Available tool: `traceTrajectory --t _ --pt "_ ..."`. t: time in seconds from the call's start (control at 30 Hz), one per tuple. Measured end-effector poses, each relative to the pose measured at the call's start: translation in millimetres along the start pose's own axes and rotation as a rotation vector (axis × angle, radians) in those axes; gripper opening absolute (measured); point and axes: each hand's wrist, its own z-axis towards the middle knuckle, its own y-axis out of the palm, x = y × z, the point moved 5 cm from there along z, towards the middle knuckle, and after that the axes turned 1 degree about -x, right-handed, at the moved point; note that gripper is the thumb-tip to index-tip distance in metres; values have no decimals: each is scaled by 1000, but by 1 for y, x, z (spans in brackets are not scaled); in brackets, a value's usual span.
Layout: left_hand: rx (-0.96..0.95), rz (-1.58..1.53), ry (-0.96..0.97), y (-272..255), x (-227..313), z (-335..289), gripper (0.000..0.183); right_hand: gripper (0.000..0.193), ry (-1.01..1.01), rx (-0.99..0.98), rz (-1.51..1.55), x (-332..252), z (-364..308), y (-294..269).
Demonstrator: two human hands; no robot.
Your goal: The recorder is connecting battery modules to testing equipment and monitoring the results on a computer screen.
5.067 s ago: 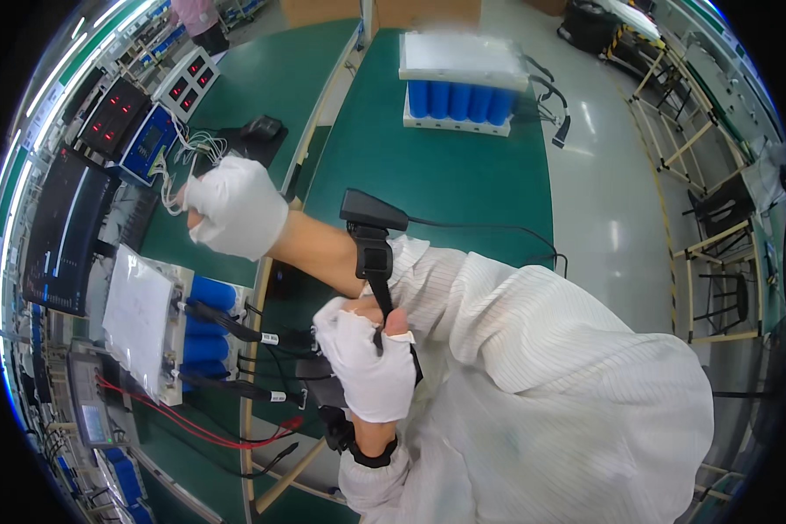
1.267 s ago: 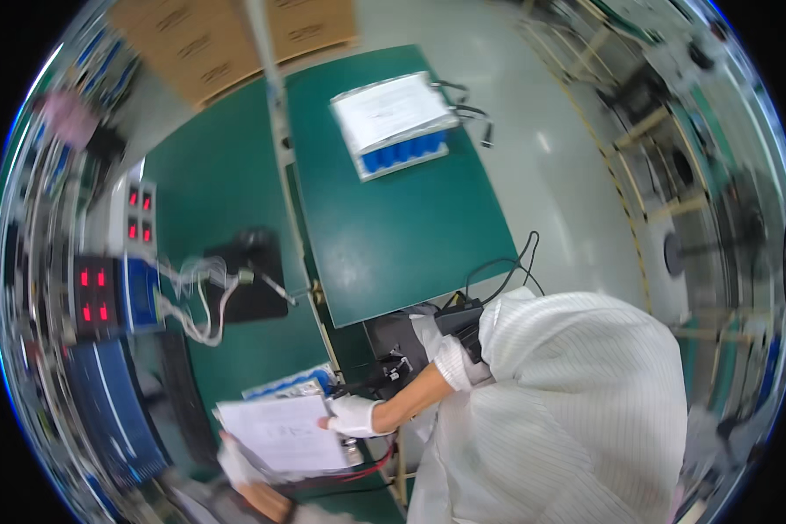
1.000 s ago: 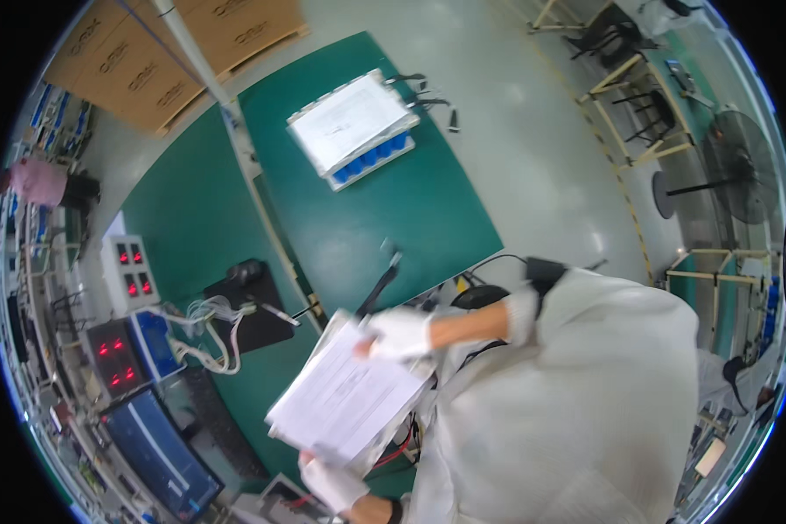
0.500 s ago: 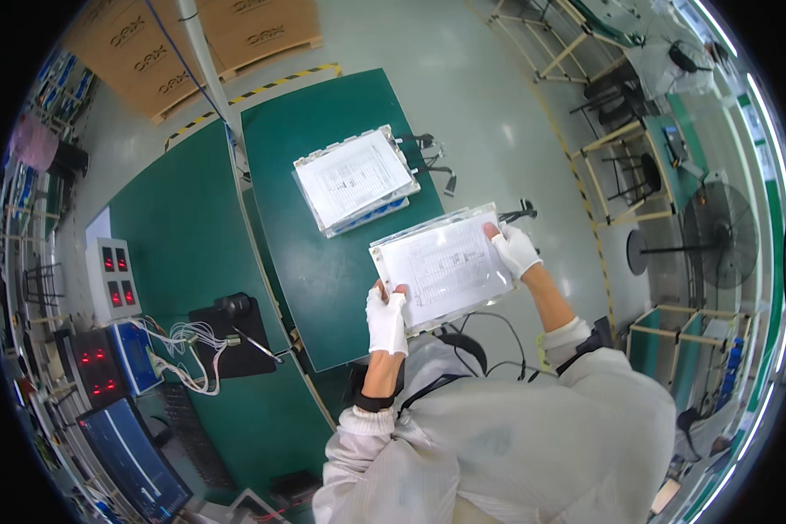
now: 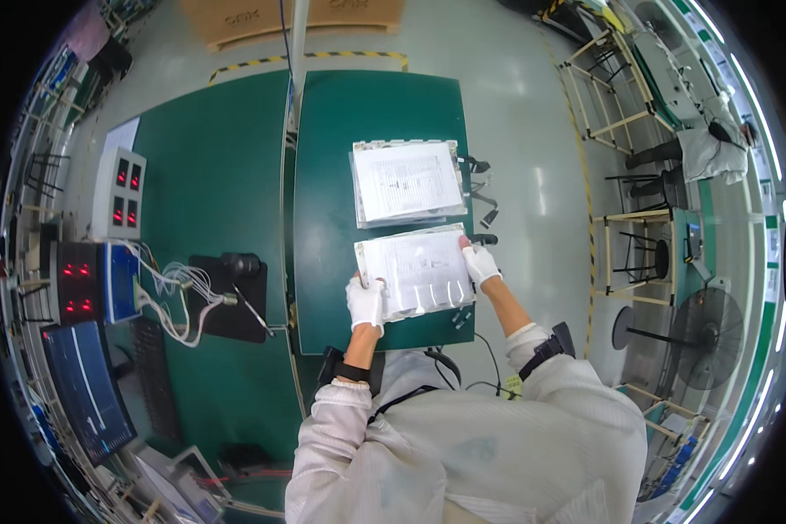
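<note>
My left hand [image 5: 367, 303], in a white fingerless glove, grips the near left corner of a flat rectangular panel [image 5: 420, 272]. On the other side, my right hand [image 5: 479, 263], gloved alike, is closed on the panel's right edge. A printed sheet under a glossy clear cover lies on top of it, and a dark cable connector sticks out at its far right corner. Just beyond is a similar panel [image 5: 409, 182], also topped by a printed sheet, with cables [image 5: 482, 188] hanging off its right side. Whether the held panel touches the green table [image 5: 327, 288] cannot be told.
On the left green bench [image 5: 214, 175] stand a display box with red digits [image 5: 119, 194], bundled white cables [image 5: 183, 293], a black mat [image 5: 244, 319], a keyboard [image 5: 155, 380] and a monitor [image 5: 87, 390]. A fan [image 5: 707, 336] stands right. People are at upper left and right.
The held panel has come down and squared up with the table, close to the far panel. My view has turned, so the table now appears straighter. Both hands keep their grip.
</note>
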Motion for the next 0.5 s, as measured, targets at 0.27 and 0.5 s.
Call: traceTrajectory --t 0.27,0.5 --pt "-61 -250 100 -7 6 -9 35 20 -88 681 478 86 -36 -42" --pt "-84 -217 18 0 35 -24 38 35 154 -171 235 111 -43 59"
